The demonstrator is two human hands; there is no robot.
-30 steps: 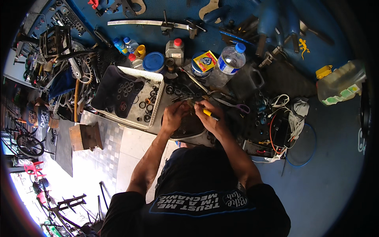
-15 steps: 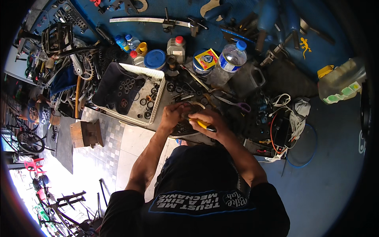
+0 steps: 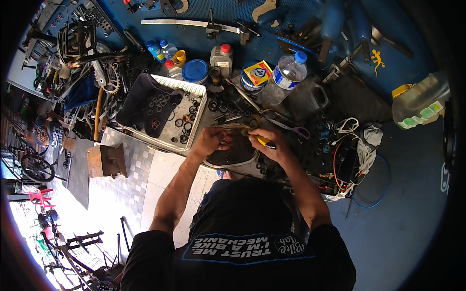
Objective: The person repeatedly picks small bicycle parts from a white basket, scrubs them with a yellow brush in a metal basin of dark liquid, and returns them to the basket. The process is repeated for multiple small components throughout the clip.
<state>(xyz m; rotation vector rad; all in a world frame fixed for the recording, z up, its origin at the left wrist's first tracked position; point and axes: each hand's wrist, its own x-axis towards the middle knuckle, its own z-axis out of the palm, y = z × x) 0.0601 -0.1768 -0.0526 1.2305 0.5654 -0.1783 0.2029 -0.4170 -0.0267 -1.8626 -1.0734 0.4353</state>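
My left hand [image 3: 212, 141] is over the left side of a shallow pale-rimmed pan [image 3: 233, 167] with dark contents. Its fingers are curled together; whatever they hold is too small and dark to name. On the pan's right side, my right hand [image 3: 270, 145] grips a tool with a yellow and black handle [image 3: 266, 142]. The tool's working end points up and left, near the pan's far rim, and its kind is not clear. A small gap separates the two hands.
Left of the pan stands a white basket [image 3: 198, 109] with rings and a black cloth [image 3: 141, 104]. Behind are a clear bottle [image 3: 287, 75], a grey bottle [image 3: 222, 60] and a blue-lidded tub [image 3: 195, 71]. Purple-handled scissors [image 3: 302, 132] and cables [image 3: 345, 125] lie to the right.
My right hand has moved right and slightly up with the tool, away from my left hand. More of the pan's inside now shows. The whole view has shifted slightly.
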